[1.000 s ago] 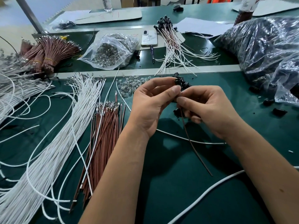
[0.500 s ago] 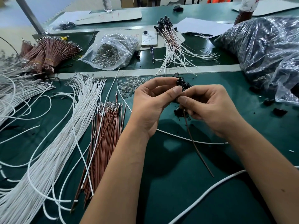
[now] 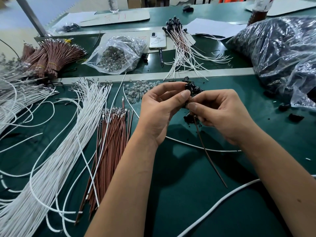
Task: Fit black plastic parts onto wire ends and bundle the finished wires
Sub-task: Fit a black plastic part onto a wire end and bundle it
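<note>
While the left hand [image 3: 160, 110] pinches one black plastic part [image 3: 187, 87], the right hand [image 3: 220, 115] grips one brown wire [image 3: 210, 151] — both clenched.

left hand [image 3: 159, 108] pinching, right hand [image 3: 220, 113] pinching

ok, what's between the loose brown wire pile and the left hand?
Head view: bare green mat between the brown wire pile and the left hand, crossed by one white wire.

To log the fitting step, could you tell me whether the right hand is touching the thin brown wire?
Touching: the head view shows the right hand pinching the thin brown wire between thumb and fingers.
</note>
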`<state>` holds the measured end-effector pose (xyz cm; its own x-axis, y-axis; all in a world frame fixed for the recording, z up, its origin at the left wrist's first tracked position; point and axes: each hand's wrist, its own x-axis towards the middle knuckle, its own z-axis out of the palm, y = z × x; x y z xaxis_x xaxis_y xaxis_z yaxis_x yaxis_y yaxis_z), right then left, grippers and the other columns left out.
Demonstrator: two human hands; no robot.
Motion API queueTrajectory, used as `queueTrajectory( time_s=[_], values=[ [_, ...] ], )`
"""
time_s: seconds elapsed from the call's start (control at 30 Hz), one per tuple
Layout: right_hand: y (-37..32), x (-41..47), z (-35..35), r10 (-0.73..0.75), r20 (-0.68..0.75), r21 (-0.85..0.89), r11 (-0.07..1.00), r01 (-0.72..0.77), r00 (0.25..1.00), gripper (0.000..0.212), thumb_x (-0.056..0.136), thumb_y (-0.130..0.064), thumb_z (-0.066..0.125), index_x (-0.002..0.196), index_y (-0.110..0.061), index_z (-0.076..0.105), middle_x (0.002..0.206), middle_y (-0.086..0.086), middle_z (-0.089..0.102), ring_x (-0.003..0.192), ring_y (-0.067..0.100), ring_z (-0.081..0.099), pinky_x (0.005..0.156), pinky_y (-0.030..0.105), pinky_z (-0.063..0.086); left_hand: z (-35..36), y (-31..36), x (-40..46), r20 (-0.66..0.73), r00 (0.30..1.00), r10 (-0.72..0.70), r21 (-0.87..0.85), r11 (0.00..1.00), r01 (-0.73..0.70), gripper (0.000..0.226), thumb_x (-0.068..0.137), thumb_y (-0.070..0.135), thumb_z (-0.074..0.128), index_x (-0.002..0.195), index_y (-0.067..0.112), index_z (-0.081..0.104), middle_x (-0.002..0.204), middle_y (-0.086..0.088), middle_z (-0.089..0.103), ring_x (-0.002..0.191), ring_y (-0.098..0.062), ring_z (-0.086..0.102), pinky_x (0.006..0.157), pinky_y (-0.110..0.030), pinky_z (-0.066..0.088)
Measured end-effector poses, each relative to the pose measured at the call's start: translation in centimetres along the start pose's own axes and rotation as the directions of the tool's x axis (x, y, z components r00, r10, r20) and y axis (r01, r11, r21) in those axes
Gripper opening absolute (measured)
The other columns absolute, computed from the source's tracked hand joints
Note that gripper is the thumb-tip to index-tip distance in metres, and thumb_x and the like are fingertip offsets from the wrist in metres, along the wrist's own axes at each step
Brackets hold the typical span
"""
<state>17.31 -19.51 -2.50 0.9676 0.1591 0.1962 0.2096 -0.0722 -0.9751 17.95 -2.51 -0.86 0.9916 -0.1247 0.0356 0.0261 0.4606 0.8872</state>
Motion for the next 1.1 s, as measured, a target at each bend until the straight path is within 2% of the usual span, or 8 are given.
queueTrajectory(
  time_s=[0.1, 0.23, 0.47, 0.6, 0.73, 0.83, 1.0, 1.1],
  values=[
    [-0.13, -0.05, 0.09, 0.010, -0.010, 0.018, 1.000, -0.010, 1.000, 0.003, 0.084, -0.017, 0.079, 0.083, -0.014, 0.080, 0.061, 0.009, 0.059, 0.050, 0.011, 0.047, 0.045, 0.016, 0.037, -0.10, 0.09, 0.20, -0.035, 0.998, -0.058, -0.017, 0.998, 0.057, 0.015, 0.093, -0.002, 0.061, 0.089, 0.006, 0.073, 0.085, -0.009, 0.073, 0.076, -0.018, 0.067, 0.076, -0.023, 0.058],
    [-0.22, -0.10, 0.07, 0.021, -0.018, 0.048, 0.999, -0.020, 1.000, 0.005, 0.086, -0.014, 0.079, 0.081, -0.012, 0.079, 0.064, 0.012, 0.062, 0.049, 0.011, 0.047, 0.044, 0.016, 0.035, -0.38, 0.29, 0.39, -0.086, 0.991, -0.101, -0.052, 0.994, 0.097, 0.018, 0.099, 0.007, 0.056, 0.092, 0.006, 0.072, 0.087, -0.008, 0.076, 0.077, -0.018, 0.070, 0.074, -0.022, 0.058],
    [-0.43, -0.12, 0.23, 0.037, -0.030, 0.052, 0.998, -0.036, 0.999, 0.014, 0.090, -0.003, 0.076, 0.079, -0.011, 0.077, 0.062, 0.010, 0.061, 0.047, 0.011, 0.046, 0.043, 0.017, 0.034, -0.07, -0.04, 0.17, -0.057, 0.993, -0.103, 0.103, 0.989, 0.108, 0.013, 0.097, 0.017, 0.062, 0.092, 0.014, 0.073, 0.090, -0.006, 0.074, 0.078, -0.015, 0.068, 0.074, -0.026, 0.050],
    [-0.71, -0.16, 0.40, 0.044, -0.035, 0.039, 0.998, -0.043, 0.998, 0.020, 0.091, -0.001, 0.075, 0.076, -0.014, 0.077, 0.061, 0.013, 0.058, 0.047, 0.011, 0.045, 0.042, 0.018, 0.035, -0.14, -0.30, 0.14, -0.042, 0.994, -0.102, 0.125, 0.986, 0.106, 0.005, 0.093, 0.015, 0.069, 0.090, 0.016, 0.072, 0.090, -0.009, 0.073, 0.080, -0.017, 0.068, 0.076, -0.028, 0.050],
    [-0.71, -0.26, 0.52, 0.046, -0.022, 0.019, 0.999, -0.045, 0.999, 0.023, 0.091, -0.003, 0.075, 0.074, -0.017, 0.078, 0.058, 0.011, 0.055, 0.046, 0.011, 0.044, 0.041, 0.018, 0.034, -0.12, -0.43, 0.23, -0.051, 0.994, -0.100, 0.099, 0.990, 0.105, 0.009, 0.088, 0.007, 0.073, 0.087, 0.016, 0.073, 0.085, -0.007, 0.074, 0.077, -0.017, 0.068, 0.074, -0.026, 0.052],
    [-0.62, -0.26, 0.45, 0.049, -0.010, 0.034, 0.998, -0.049, 0.999, 0.017, 0.091, -0.004, 0.075, 0.077, -0.013, 0.077, 0.057, 0.004, 0.058, 0.046, 0.009, 0.045, 0.041, 0.017, 0.033, -0.08, -0.42, 0.30, -0.051, 0.993, -0.108, 0.063, 0.992, 0.112, 0.012, 0.088, 0.002, 0.071, 0.085, 0.014, 0.072, 0.084, -0.007, 0.074, 0.073, -0.015, 0.068, 0.073, -0.025, 0.051],
    [-0.44, -0.21, 0.27, 0.053, 0.000, 0.053, 0.997, -0.053, 0.999, 0.008, 0.092, -0.003, 0.073, 0.084, -0.001, 0.075, 0.059, 0.003, 0.061, 0.047, 0.009, 0.045, 0.041, 0.016, 0.032, -0.09, -0.34, 0.36, -0.050, 0.992, -0.119, 0.038, 0.992, 0.120, 0.013, 0.087, 0.000, 0.070, 0.085, 0.013, 0.072, 0.085, -0.009, 0.074, 0.071, -0.015, 0.068, 0.073, -0.025, 0.051],
    [-0.48, -0.18, 0.25, 0.058, 0.002, 0.050, 0.997, -0.058, 0.998, 0.009, 0.092, -0.003, 0.074, 0.083, -0.004, 0.077, 0.060, 0.006, 0.060, 0.047, 0.010, 0.045, 0.041, 0.017, 0.032, -0.10, -0.39, 0.30, -0.042, 0.993, -0.115, 0.060, 0.991, 0.117, 0.010, 0.087, 0.001, 0.070, 0.088, 0.010, 0.072, 0.084, -0.009, 0.073, 0.074, -0.017, 0.066, 0.076, -0.026, 0.051]
  ],
)
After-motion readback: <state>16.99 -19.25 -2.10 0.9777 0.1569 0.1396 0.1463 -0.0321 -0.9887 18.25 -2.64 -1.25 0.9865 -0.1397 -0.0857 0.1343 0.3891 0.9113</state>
